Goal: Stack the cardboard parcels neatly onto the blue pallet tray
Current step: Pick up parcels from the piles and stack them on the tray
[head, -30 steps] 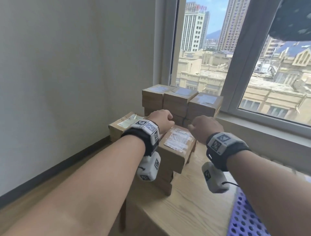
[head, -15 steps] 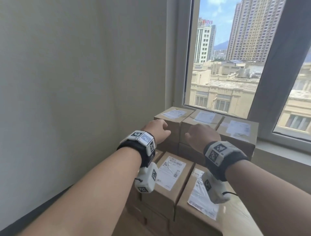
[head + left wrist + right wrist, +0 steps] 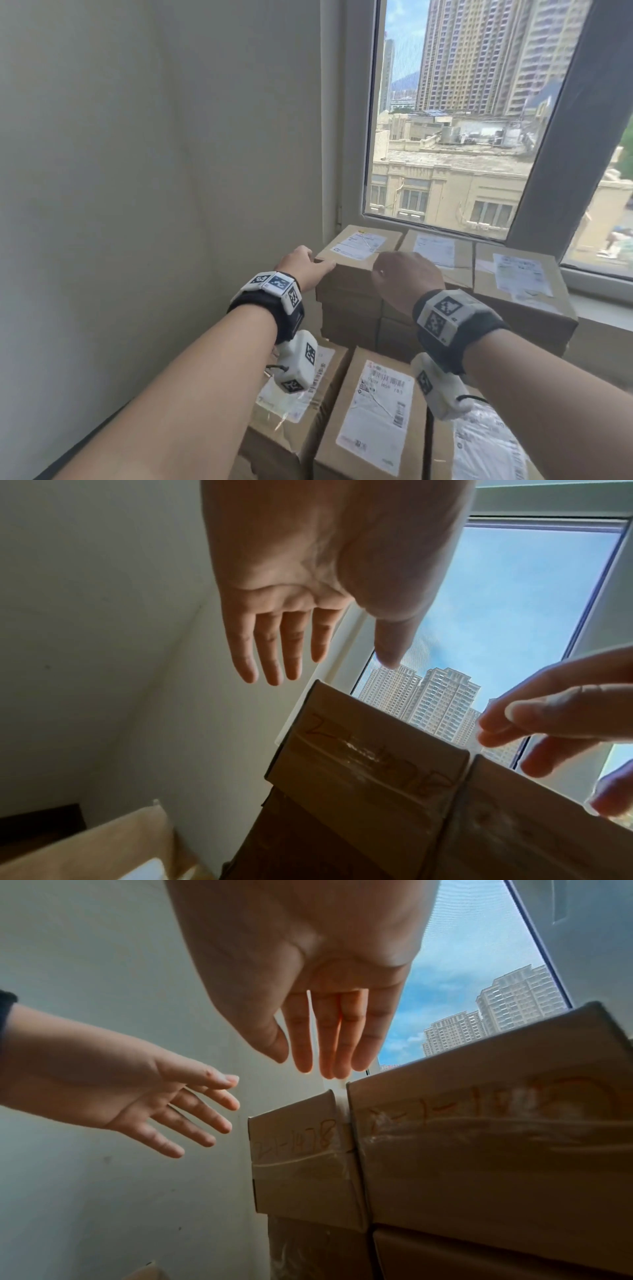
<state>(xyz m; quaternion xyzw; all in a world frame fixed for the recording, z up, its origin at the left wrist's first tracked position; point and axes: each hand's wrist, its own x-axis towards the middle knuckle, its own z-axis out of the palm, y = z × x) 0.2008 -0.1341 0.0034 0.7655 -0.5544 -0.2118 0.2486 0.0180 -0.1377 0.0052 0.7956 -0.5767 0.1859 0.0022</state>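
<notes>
We're in a corner by a plain wall (image 3: 137, 171) and a big window (image 3: 462, 120) looking out on high-rises, with cardboard parcels stacked against the sill. Our left hand (image 3: 301, 269) is at the left front corner of the top-left parcel (image 3: 358, 253), fingers (image 3: 270, 653) straight and spread, with nothing held. Our right hand (image 3: 407, 279) hovers over the seam between that parcel and the neighbouring parcel (image 3: 436, 251), its grip wide open and empty, while lower parcels (image 3: 373, 414) sit nearer us.
</notes>
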